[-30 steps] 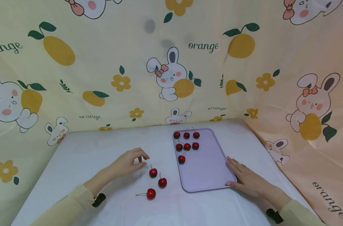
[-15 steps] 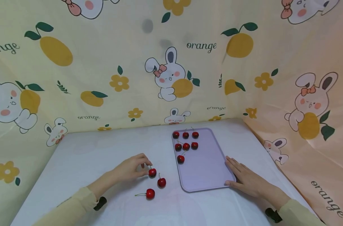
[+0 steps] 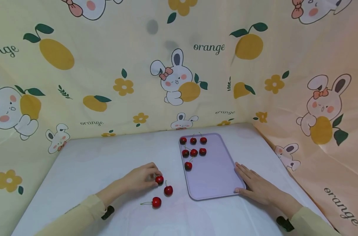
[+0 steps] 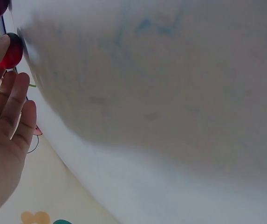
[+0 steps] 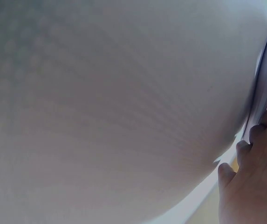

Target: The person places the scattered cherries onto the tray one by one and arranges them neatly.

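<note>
Left hand [image 3: 142,177] was narrow, thumb and fingers pinching one cherry [image 3: 159,180] at their tips; whether it had left the surface I could not tell. From my distance, the pale table [image 3: 108,154] was the largest thing under both hands. On it, right of centre, lay the lilac tray [image 3: 215,178], its long axis running away from the person. Along the tray's right edge rested the right hand [image 3: 255,186], fingers straight, thumb near the closest corner, holding nothing that I could see. One relation seemed to me to count most: the tray lay to the right of the pinched cherry, with bare table between, and the left hand faced its left edge. I saw seven tray cherries [image 3: 193,152], two rows of three and one alone beside the left edge, with bare tray to its right. Just beside the pinched fruit, toward the person, sat the closer loose cherry [image 3: 168,190]; nearer the person lay the farther loose cherry [image 3: 156,202], its thin green stem [image 3: 146,203] pointing left.
</note>
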A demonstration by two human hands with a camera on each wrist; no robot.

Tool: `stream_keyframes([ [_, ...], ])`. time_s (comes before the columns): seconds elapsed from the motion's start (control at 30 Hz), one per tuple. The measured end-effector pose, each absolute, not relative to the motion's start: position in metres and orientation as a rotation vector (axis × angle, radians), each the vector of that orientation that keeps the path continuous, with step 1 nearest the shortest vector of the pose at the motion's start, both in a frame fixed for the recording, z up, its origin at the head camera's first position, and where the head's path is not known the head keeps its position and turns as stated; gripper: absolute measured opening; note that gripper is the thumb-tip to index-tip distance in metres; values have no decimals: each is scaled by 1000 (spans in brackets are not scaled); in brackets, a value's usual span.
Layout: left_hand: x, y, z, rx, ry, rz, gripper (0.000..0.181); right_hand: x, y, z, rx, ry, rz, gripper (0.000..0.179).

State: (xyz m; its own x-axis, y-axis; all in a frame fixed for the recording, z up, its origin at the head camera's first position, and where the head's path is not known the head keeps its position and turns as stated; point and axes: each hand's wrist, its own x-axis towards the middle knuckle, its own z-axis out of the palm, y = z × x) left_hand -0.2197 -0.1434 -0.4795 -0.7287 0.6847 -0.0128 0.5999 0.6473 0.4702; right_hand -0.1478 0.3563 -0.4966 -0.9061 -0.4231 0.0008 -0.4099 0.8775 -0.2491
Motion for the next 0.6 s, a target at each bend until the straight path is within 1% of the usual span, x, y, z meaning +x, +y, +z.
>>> stream_keyframes([
  [0.2,-220,-141,-481,1064,2663,659,34,-147,356,-494,-654,2988,-369,89],
  [0.6,-219,-136,-479,1060,2643,668,32,-148,355,-494,-643,2984,-366,90],
])
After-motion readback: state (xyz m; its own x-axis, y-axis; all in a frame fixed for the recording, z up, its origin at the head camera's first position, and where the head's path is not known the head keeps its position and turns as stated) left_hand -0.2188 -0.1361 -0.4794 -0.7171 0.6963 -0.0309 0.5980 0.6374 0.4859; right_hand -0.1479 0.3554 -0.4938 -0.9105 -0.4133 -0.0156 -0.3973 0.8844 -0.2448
